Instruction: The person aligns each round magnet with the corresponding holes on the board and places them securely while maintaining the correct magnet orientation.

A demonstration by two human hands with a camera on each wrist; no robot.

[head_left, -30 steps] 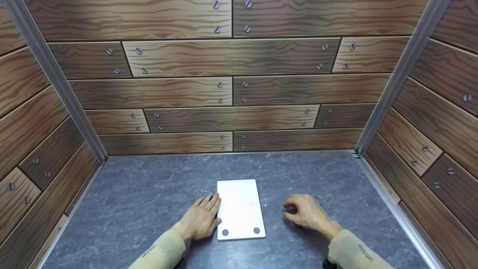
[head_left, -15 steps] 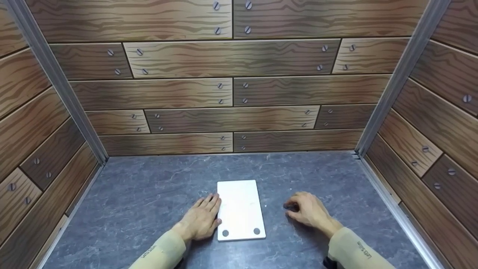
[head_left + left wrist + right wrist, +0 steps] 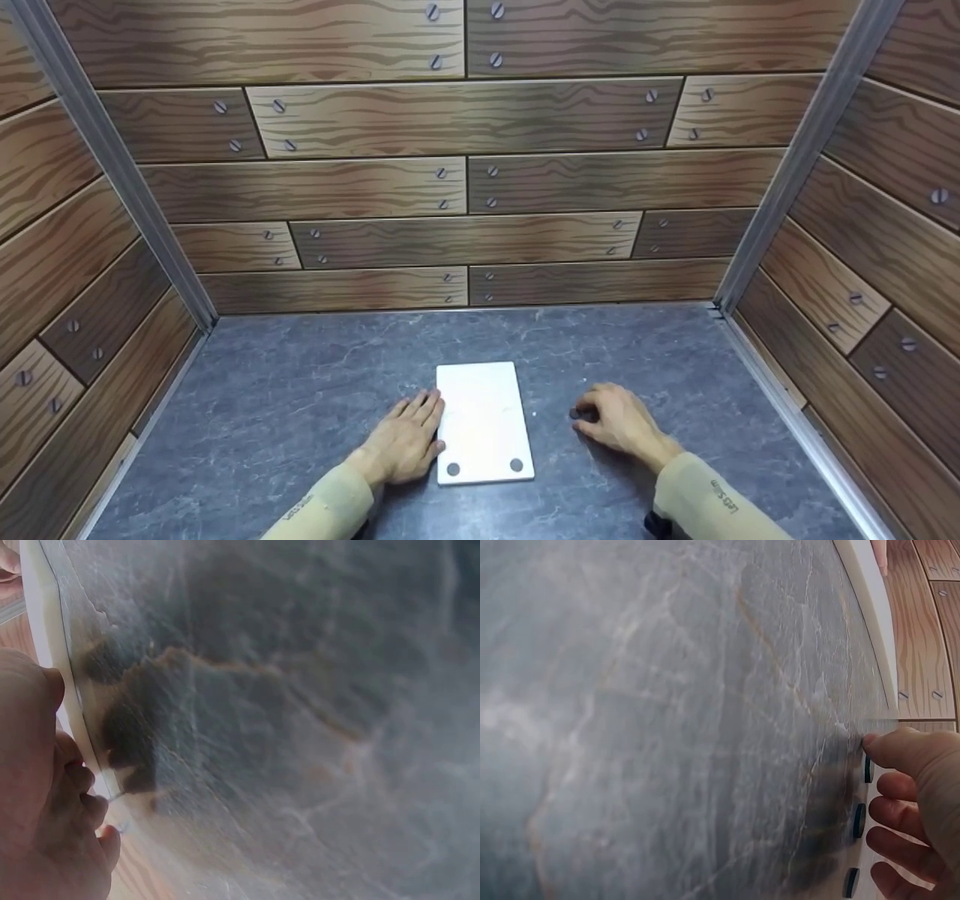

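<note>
In the head view a white rectangular board (image 3: 484, 412) lies flat on the table, with a dark round disc (image 3: 453, 469) near its near left corner and another dark disc (image 3: 516, 465) near the right one. My left hand (image 3: 409, 439) rests palm down on the table, straight fingers against the board's left edge. Right of the board, my right hand (image 3: 619, 420) is curled, with a small black disc (image 3: 576, 413) between thumb and index fingertips. Several black discs (image 3: 859, 820) in a row show beneath that hand in the right wrist view, partly hidden from the head camera.
The grey marbled table (image 3: 322, 360) is closed in by wood-patterned walls (image 3: 375, 187) at the back and both sides. Metal rails (image 3: 787, 435) run along the side edges. A tiny white speck (image 3: 534, 413) lies just right of the board.
My right hand has shifted slightly, and the black disc has come into view at its fingertips. The left hand and the white board have stayed in place.
</note>
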